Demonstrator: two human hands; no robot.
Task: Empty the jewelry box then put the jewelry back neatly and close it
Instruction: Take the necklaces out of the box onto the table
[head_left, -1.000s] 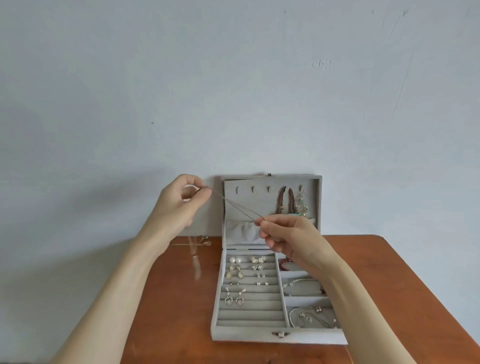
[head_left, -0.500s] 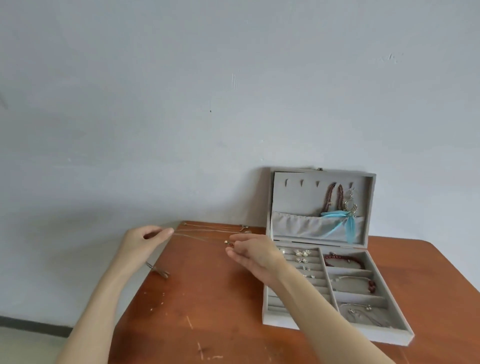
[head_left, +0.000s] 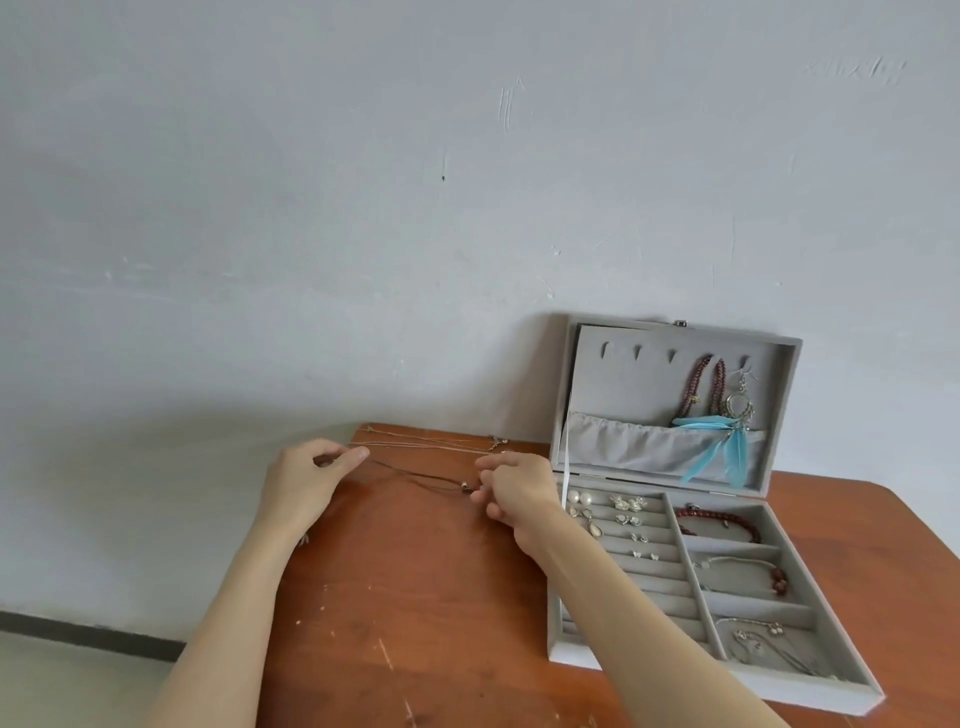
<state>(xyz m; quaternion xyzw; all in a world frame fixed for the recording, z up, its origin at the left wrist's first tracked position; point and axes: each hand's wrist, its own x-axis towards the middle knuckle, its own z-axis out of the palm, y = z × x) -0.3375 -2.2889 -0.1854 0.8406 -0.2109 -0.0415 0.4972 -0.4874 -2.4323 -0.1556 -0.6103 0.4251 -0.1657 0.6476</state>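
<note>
A grey velvet jewelry box (head_left: 563, 652) stands open on the right of the wooden table (head_left: 441, 613). Its lid holds dark red bead strands (head_left: 706, 387) and a blue feather earring (head_left: 730, 449). The tray holds several earrings (head_left: 626, 512), a red bracelet (head_left: 722, 519) and chains. A thin dark necklace (head_left: 415, 475) with a small pendant lies stretched just above the table near its far left corner. My left hand (head_left: 306, 475) pinches its left end. My right hand (head_left: 511, 488) holds its right end by the pendant, fingers curled.
Two thin chains (head_left: 431, 441) lie stretched along the table's far edge, just behind the dark necklace. A plain grey wall rises right behind the table and the box lid. The table's left edge runs close to my left wrist.
Both hands have carried the necklace from in front of the box lid down and left to the table's far left corner. The camera view has turned left.
</note>
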